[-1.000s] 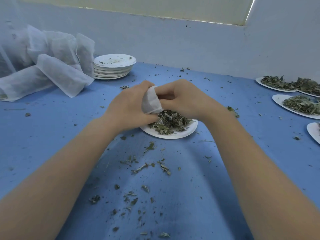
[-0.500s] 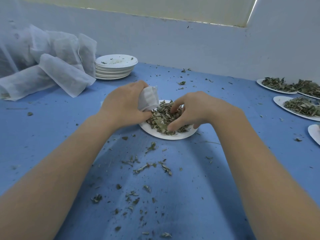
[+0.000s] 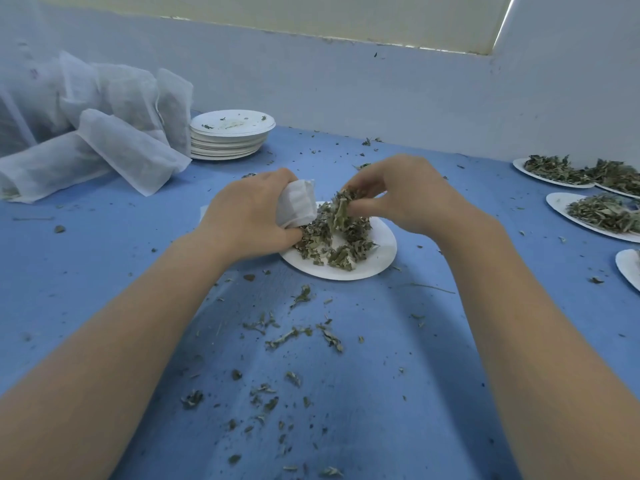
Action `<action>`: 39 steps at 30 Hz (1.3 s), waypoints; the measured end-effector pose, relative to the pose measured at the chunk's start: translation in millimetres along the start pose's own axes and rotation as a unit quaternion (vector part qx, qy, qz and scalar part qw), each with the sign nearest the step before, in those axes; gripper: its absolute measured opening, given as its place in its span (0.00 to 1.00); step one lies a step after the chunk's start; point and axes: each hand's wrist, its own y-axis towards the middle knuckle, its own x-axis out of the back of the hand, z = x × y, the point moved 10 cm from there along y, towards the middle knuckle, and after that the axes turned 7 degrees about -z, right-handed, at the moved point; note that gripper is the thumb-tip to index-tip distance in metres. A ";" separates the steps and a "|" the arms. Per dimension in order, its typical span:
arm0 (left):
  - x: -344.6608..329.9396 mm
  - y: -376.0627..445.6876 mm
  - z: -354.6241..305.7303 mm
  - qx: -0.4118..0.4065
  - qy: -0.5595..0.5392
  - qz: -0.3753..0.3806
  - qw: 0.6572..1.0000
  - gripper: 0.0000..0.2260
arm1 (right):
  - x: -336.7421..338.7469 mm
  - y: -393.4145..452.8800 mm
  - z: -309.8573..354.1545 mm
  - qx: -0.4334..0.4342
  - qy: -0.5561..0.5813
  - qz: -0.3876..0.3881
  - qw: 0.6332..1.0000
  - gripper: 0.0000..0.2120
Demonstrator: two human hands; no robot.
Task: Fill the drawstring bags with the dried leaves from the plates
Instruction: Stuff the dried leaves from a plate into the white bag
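Head view: left hand point(image 3: 247, 216) grips bag point(image 3: 297, 206); right fingers point(image 3: 369, 202) pinch leaves point(image 3: 337, 213); stacked plates point(image 3: 230, 138) far left.

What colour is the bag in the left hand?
White; the drawstring bag shows best in the head view.

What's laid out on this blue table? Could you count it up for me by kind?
Plates with dried leaves: 4, one under the hands and three at right
Plate at the right edge, contents cut off: 1
Stacks of used plates: 1
Small bag in the left hand: 1
Piles of filled bags, too overlapped to count singly: 1
Total: 8
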 end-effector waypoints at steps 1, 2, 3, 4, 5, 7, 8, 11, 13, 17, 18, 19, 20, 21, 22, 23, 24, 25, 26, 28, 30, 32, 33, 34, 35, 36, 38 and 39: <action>-0.2 -0.1 -0.4 -0.001 0.002 0.000 1.000 0.21 | 2.4 0.4 0.7 0.000 0.019 -0.013 1.000 0.06; -0.3 0.0 -0.7 -0.003 0.003 0.000 1.000 0.21 | 4.0 0.8 1.6 0.001 0.034 -0.024 0.999 0.06; -0.4 0.1 -0.9 -0.004 0.004 0.000 1.000 0.22 | 5.3 0.9 3.3 0.003 0.046 -0.033 0.998 0.06; -0.3 0.1 -1.1 -0.005 0.004 0.000 1.000 0.22 | 6.1 0.9 5.7 0.007 0.059 -0.042 0.997 0.05; -0.3 0.1 -1.4 -0.005 0.003 0.000 1.000 0.22 | 6.6 0.7 8.0 0.010 0.076 -0.050 0.996 0.05; -0.3 0.2 -2.5 -0.004 -0.003 -0.001 1.000 0.22 | 7.8 0.7 11.7 0.012 0.105 -0.069 0.992 0.06; -0.6 0.2 -3.1 -0.004 -0.007 -0.002 1.000 0.22 | 8.3 1.0 13.2 0.014 0.105 -0.081 0.991 0.06; -1.9 0.8 -3.2 0.006 -0.015 -0.003 1.000 0.23 | 8.6 2.3 21.3 0.035 0.035 -0.112 0.993 0.08; -1.7 1.4 -2.2 0.015 -0.017 -0.008 1.000 0.23 | 6.1 2.5 28.7 0.051 0.000 -0.114 0.992 0.10; 1.0 1.6 0.6 0.031 -0.039 -0.022 0.999 0.21 | -2.3 1.7 34.1 0.063 0.005 -0.085 0.994 0.13; 1.8 1.8 0.7 0.031 -0.043 -0.025 0.998 0.21 | -3.5 1.7 32.5 0.058 0.020 -0.077 0.995 0.14; 2.0 1.8 0.7 0.030 -0.045 -0.027 0.998 0.21 | -4.2 1.6 30.8 0.053 0.040 -0.070 0.995 0.15; 2.3 1.9 0.9 0.030 -0.046 -0.028 0.998 0.20 | -4.8 1.5 29.2 0.049 0.060 -0.063 0.995 0.15; 2.4 2.0 1.2 0.029 -0.048 -0.028 0.998 0.20 | -5.9 1.2 28.2 0.044 0.077 -0.053 0.995 0.14; 2.4 2.1 1.2 0.029 -0.050 -0.028 0.998 0.20 | -7.8 0.7 27.7 0.041 0.087 -0.040 0.995 0.12; 2.2 2.0 0.6 0.026 -0.051 -0.027 0.998 0.20 | -10.9 0.2 27.7 0.040 0.087 -0.024 0.995 0.10; 2.0 1.8 -0.9 0.020 -0.051 -0.026 0.998 0.20 | -14.9 -0.5 29.2 0.046 0.080 -0.003 0.996 0.09; 1.6 1.3 -3.3 0.012 -0.051 -0.025 0.998 0.20 | -19.3 -1.9 31.7 0.056 0.072 0.021 0.996 0.09; 1.6 0.9 -5.8 0.003 -0.052 -0.025 0.998 0.20 | -23.7 -3.3 33.6 0.063 0.071 0.046 0.994 0.10; 2.0 0.1 -8.5 -0.003 -0.057 -0.025 0.998 0.21 | -28.3 -5.8 34.9 0.064 0.085 0.078 0.991 0.13; 3.8 0.3 -8.5 0.004 -0.062 -0.030 0.998 0.20 | -24.9 -4.4 34.1 0.060 0.104 0.059 0.991 0.15; 5.3 0.7 -10.0 0.005 -0.061 -0.036 0.997 0.18 | -15.5 -1.7 31.0 0.042 0.138 -0.002 0.990 0.13; 5.7 0.9 -12.0 0.001 -0.061 -0.037 0.997 0.16 | -11.1 -1.0 29.2 0.030 0.160 -0.033 0.986 0.11; 5.6 0.8 -14.4 -0.003 -0.062 -0.036 0.997 0.15 | -7.9 -0.6 27.3 0.018 0.185 -0.059 0.981 0.09; 5.2 0.5 -16.7 -0.006 -0.065 -0.036 0.997 0.14 | -5.4 -0.2 25.3 0.006 0.204 -0.083 0.975 0.07; 5.0 0.3 -18.7 -0.008 -0.069 -0.036 0.997 0.14 | -3.2 0.5 23.7 0.000 0.209 -0.106 0.972 0.07; 4.7 0.1 -21.1 -0.011 -0.076 -0.038 0.996 0.14 | -2.2 0.0 25.2 0.001 0.183 -0.127 0.975 0.07; 5.0 0.1 -21.4 -0.012 -0.080 -0.039 0.996 0.14 | -5.3 -0.5 27.1 0.002 0.167 -0.116 0.979 0.06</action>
